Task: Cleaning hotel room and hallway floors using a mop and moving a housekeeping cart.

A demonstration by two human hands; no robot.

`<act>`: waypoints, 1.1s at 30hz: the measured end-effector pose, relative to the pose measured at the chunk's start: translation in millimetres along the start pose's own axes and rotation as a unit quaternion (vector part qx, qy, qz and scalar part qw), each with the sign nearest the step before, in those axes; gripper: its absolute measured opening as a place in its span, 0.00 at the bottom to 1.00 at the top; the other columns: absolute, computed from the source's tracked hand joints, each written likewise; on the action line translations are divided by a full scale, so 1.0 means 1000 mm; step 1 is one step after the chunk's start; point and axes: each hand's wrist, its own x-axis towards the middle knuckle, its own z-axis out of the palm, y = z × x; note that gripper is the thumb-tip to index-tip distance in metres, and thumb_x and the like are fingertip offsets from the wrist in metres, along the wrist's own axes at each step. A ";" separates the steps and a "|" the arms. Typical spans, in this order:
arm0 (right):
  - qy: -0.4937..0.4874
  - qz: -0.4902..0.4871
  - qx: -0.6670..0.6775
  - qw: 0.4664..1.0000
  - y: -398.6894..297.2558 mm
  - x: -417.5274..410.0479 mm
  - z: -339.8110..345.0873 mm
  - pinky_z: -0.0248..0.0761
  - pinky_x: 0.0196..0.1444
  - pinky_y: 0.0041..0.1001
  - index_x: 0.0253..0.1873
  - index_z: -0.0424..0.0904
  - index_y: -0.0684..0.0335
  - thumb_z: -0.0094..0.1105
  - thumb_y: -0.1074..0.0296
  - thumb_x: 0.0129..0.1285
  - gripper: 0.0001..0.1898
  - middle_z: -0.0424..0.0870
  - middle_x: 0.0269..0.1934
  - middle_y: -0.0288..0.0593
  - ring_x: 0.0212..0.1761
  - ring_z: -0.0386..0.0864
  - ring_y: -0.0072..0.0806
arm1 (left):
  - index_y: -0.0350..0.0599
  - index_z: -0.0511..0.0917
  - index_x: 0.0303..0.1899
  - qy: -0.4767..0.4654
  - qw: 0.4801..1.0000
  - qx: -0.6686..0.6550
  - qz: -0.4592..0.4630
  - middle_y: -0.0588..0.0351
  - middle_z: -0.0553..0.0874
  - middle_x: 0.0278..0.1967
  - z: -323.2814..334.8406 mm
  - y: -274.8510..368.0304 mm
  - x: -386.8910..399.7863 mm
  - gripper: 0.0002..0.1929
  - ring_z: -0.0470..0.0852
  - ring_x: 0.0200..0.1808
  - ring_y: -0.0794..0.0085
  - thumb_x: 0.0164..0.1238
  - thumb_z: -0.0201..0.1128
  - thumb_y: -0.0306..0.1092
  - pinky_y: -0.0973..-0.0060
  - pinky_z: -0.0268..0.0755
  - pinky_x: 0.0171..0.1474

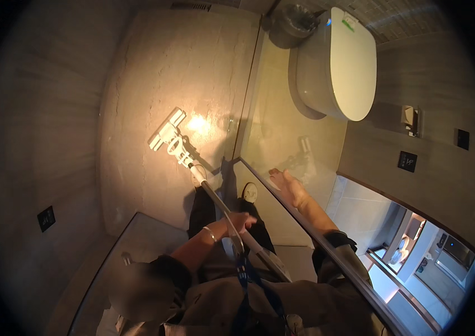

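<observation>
My left hand (238, 222), a bracelet at its wrist, is closed around the pole of a flat-headed mop (216, 197). The pole slants from my waist to the upper left. Its pale mop head (167, 129) rests on the wet-looking tiled floor (178, 67), beside a bright light reflection. On my right, the right hand (291, 187) is stretched out near the dark-edged glass door (279, 199), holding nothing I can see. Its thumb stands off from the fingers. Whether it touches the glass, I cannot tell. A blue lanyard (243, 269) hangs from my neck over the pole.
At the upper right stands a white toilet (353, 63) with a lined waste bin (292, 27) beside it. A threshold strip (248, 92) divides the floor. Another glass panel (136, 235) is at lower left. A paper holder (409, 121) projects from the wall. My shoe (250, 192) is near the door.
</observation>
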 end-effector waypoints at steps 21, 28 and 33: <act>0.086 -0.112 -0.005 0.990 0.048 0.117 0.007 0.57 0.63 0.26 0.67 0.62 0.65 0.41 0.49 0.71 0.29 0.71 0.60 0.45 0.62 0.67 0.29 | 0.44 0.78 0.28 0.219 0.936 0.253 0.110 0.52 0.74 0.25 0.035 -0.062 0.054 0.14 0.78 0.30 0.60 0.65 0.57 0.44 0.64 0.68 0.40; -0.026 -0.156 -0.180 0.971 0.059 0.063 0.035 0.48 0.71 0.30 0.71 0.52 0.64 0.48 0.69 0.66 0.30 0.53 0.72 0.43 0.74 0.50 0.32 | 0.41 0.68 0.59 0.469 0.870 0.016 0.151 0.48 0.73 0.37 -0.046 -0.014 0.050 0.25 0.76 0.40 0.55 0.57 0.54 0.21 0.64 0.71 0.46; 0.034 -0.178 -0.304 0.935 0.045 0.064 0.045 0.56 0.68 0.35 0.70 0.56 0.61 0.41 0.80 0.61 0.29 0.58 0.69 0.47 0.72 0.55 0.36 | 0.40 0.63 0.63 0.417 0.900 0.118 0.052 0.47 0.74 0.44 -0.079 -0.011 0.098 0.32 0.74 0.49 0.53 0.52 0.56 0.21 0.65 0.68 0.52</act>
